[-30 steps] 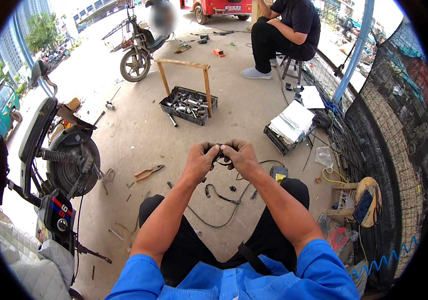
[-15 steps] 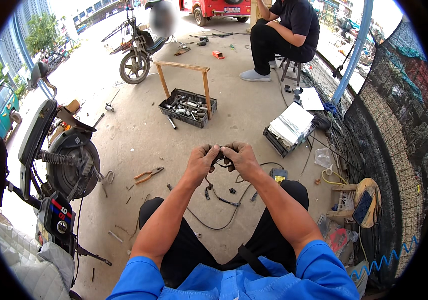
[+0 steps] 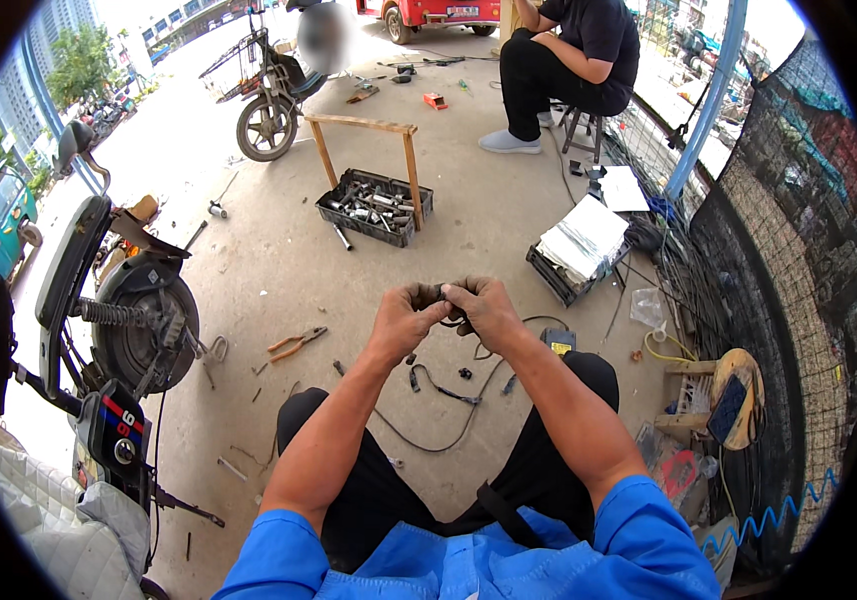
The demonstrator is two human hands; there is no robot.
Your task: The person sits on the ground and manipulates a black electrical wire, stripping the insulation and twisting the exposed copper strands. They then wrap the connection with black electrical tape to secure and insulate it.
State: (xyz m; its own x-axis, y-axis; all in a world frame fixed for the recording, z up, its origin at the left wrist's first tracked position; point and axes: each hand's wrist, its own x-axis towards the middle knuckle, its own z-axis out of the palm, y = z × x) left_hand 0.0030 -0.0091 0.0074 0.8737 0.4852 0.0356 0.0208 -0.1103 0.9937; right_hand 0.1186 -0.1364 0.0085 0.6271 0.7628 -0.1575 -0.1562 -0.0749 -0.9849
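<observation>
I see my left hand (image 3: 404,322) and right hand (image 3: 489,310) meeting in front of me above my knees, fingers pinched tight on a small dark part (image 3: 446,296) between them. It seems mid-job: a black cable (image 3: 449,420) lies loose on the concrete (image 3: 279,270) below, orange pliers (image 3: 294,345) left of it untouched.

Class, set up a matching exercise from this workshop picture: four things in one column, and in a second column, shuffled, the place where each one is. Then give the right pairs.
Things:
1. pliers
2. tool crate
3. dark cable
4. left hand

Places:
A. by the wooden frame, further off
B. raised, touching the right hand
C. floor, left of the hands
D. hanging from the hands to the floor

Pairs: 1-C, 2-A, 3-D, 4-B
</observation>
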